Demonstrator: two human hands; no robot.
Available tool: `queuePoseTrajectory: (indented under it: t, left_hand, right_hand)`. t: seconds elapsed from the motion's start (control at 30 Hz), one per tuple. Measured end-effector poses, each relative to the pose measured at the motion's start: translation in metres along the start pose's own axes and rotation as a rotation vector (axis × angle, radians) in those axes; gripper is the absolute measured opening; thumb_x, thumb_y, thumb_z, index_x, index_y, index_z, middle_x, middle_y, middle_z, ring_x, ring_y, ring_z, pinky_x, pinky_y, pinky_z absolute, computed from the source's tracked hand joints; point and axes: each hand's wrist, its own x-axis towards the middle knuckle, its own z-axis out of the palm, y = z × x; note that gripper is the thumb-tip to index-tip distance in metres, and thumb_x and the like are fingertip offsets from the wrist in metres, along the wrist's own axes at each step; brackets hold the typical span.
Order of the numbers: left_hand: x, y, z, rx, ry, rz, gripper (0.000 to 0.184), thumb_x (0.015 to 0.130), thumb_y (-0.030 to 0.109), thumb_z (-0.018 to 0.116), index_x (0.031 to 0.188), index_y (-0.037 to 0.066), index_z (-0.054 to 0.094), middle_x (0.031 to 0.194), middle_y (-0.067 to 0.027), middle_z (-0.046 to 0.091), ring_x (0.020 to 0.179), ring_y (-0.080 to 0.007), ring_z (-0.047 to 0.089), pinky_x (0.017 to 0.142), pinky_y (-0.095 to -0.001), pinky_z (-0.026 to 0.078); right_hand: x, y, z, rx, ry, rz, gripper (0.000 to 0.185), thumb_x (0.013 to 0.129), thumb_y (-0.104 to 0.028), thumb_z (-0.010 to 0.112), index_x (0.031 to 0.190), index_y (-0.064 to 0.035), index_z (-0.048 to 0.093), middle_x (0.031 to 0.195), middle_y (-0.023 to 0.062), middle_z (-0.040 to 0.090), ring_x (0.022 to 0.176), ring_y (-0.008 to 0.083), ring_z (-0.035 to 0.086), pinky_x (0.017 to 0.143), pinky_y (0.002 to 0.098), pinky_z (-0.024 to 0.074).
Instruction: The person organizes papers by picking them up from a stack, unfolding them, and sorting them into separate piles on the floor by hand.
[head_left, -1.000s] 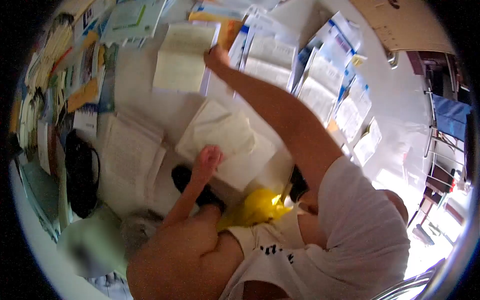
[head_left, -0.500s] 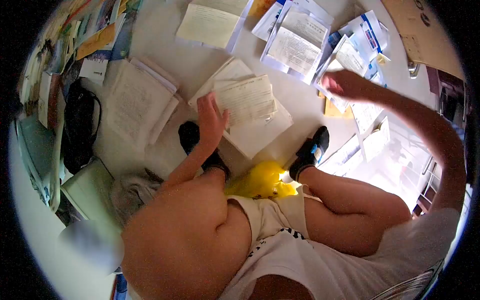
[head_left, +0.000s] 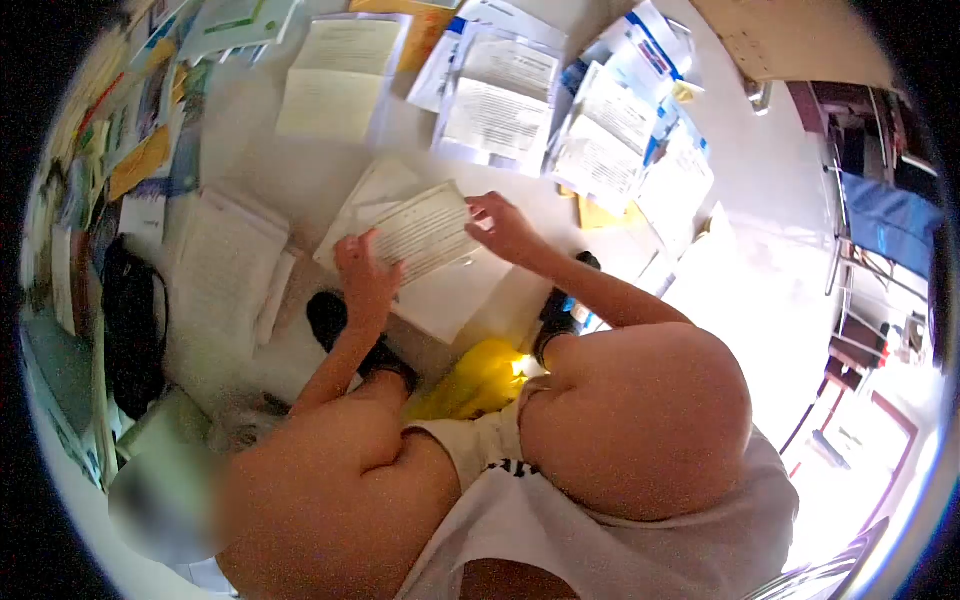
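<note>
A yellowish printed sheet of paper (head_left: 425, 232) lies tilted over a pile of other papers (head_left: 455, 300) on the floor in front of me. My left hand (head_left: 368, 278) is at its left edge, fingers and thumb bent around the lower left corner. At the sheet's right edge, my right hand (head_left: 500, 228) pinches with curled fingers. Whether this is one sheet or a thin stack, I cannot tell. Between my feet, just below the pile, is a yellow plastic bag (head_left: 470, 380).
A paper stack (head_left: 225, 270) lies to the left, near a black pouch (head_left: 135, 325). Plastic-sleeved documents (head_left: 500, 100) and a yellowish sheet (head_left: 335, 80) are spread beyond. Books and folders (head_left: 75, 220) line the left side. A cardboard box (head_left: 800, 40) is at the upper right.
My right hand has come from the sleeved documents on the right to the printed sheet's right edge. My left hand stays at its left side. The view has shifted rightward.
</note>
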Motion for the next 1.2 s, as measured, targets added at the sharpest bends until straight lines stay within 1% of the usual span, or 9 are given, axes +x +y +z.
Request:
queuePoseTrajectory:
  t: [0.13, 0.2, 0.4, 0.57, 0.67, 0.93, 0.97, 1.03, 1.2]
  left_hand:
    - [0.001, 0.001, 0.000, -0.071, 0.054, 0.119, 0.063, 0.080, 0.013, 0.082, 0.133, 0.007, 0.049, 0.131, -0.0185, 0.035, 0.123, -0.0390, 0.041, 0.105, -0.0506, 0.039]
    - [0.001, 0.000, 0.001, 0.022, 0.017, 0.080, 0.063, 0.081, 0.015, 0.082, 0.134, 0.007, 0.048, 0.130, -0.0193, 0.036, 0.123, -0.0389, 0.040, 0.103, -0.0497, 0.040]
    - [-0.001, 0.009, -0.002, 0.018, 0.062, 0.117, 0.067, 0.082, 0.021, 0.082, 0.137, 0.004, 0.046, 0.133, -0.0200, 0.037, 0.125, -0.0386, 0.038, 0.102, -0.0506, 0.039]
    - [-0.004, 0.010, 0.001, 0.045, 0.083, 0.102, 0.078, 0.082, 0.019, 0.082, 0.144, 0.002, 0.038, 0.136, -0.0199, 0.036, 0.123, -0.0383, 0.041, 0.102, -0.0498, 0.040]
    - [-0.010, 0.011, -0.007, -0.480, 0.126, -0.112, 0.086, 0.083, 0.022, 0.082, 0.149, 0.003, 0.031, 0.143, -0.0205, 0.034, 0.126, -0.0395, 0.042, 0.104, -0.0482, 0.040]
    - [-0.033, -0.047, 0.021, 0.107, -0.007, 0.709, 0.046, 0.086, 0.028, 0.076, 0.124, 0.005, 0.064, 0.133, -0.0187, 0.059, 0.125, -0.0351, 0.056, 0.105, -0.0488, 0.042]
    - [-0.035, -0.041, 0.016, 0.154, -0.023, 0.799, 0.042, 0.086, 0.028, 0.075, 0.120, 0.006, 0.067, 0.130, -0.0176, 0.063, 0.122, -0.0341, 0.059, 0.104, -0.0488, 0.044]
    - [-0.023, 0.020, -0.030, -0.255, -0.141, 0.727, 0.039, 0.082, 0.029, 0.076, 0.115, 0.009, 0.070, 0.118, -0.0106, 0.070, 0.103, -0.0276, 0.069, 0.090, -0.0427, 0.053]
    - [-0.008, 0.047, -0.056, -0.238, -0.339, 0.835, 0.052, 0.079, 0.030, 0.076, 0.127, 0.012, 0.066, 0.108, -0.0049, 0.073, 0.086, -0.0206, 0.071, 0.071, -0.0334, 0.057]
  right_hand:
    - [-0.005, -0.020, -0.005, -0.092, 0.020, 0.022, 0.043, 0.087, -0.005, 0.067, 0.130, -0.0021, 0.059, 0.115, 0.0142, 0.058, 0.101, 0.0245, 0.065, 0.077, 0.0315, 0.0598]
    - [-0.008, -0.028, -0.005, -0.136, 0.011, 0.030, 0.041, 0.084, -0.006, 0.064, 0.124, -0.0019, 0.057, 0.113, 0.0187, 0.056, 0.106, 0.0387, 0.058, 0.096, 0.0437, 0.0515]
    - [-0.016, -0.039, -0.004, -0.352, 0.134, -0.166, 0.027, 0.089, -0.012, 0.065, 0.115, -0.0053, 0.062, 0.112, 0.0122, 0.058, 0.101, 0.0315, 0.063, 0.085, 0.0384, 0.0554]
    - [-0.021, -0.022, 0.003, -0.291, -0.159, -0.089, 0.034, 0.090, -0.011, 0.061, 0.124, -0.0069, 0.058, 0.121, 0.0123, 0.062, 0.111, 0.0326, 0.063, 0.087, 0.0424, 0.0569]
    - [-0.036, -0.008, -0.009, -0.314, -0.143, -0.448, 0.031, 0.091, -0.008, 0.059, 0.122, -0.0055, 0.058, 0.124, 0.0124, 0.064, 0.110, 0.0332, 0.064, 0.085, 0.0437, 0.0575]
    - [-0.066, -0.013, -0.049, 0.056, -0.202, -0.688, 0.024, 0.094, -0.010, 0.057, 0.117, -0.0031, 0.057, 0.127, 0.0161, 0.064, 0.115, 0.0367, 0.064, 0.092, 0.0473, 0.0557]
    - [-0.071, -0.022, -0.059, 0.084, -0.286, -0.539, 0.021, 0.093, -0.011, 0.059, 0.112, -0.0022, 0.057, 0.126, 0.0185, 0.065, 0.112, 0.0384, 0.066, 0.090, 0.0483, 0.0570]
    - [-0.069, -0.025, -0.064, 0.064, -0.256, -0.657, 0.021, 0.092, -0.012, 0.060, 0.111, -0.0021, 0.057, 0.125, 0.0199, 0.065, 0.110, 0.0387, 0.067, 0.087, 0.0484, 0.0580]
    - [-0.064, -0.045, -0.090, -0.099, -0.188, -0.948, 0.026, 0.086, -0.014, 0.065, 0.109, -0.0023, 0.059, 0.118, 0.0221, 0.067, 0.102, 0.0388, 0.069, 0.081, 0.0464, 0.0607]
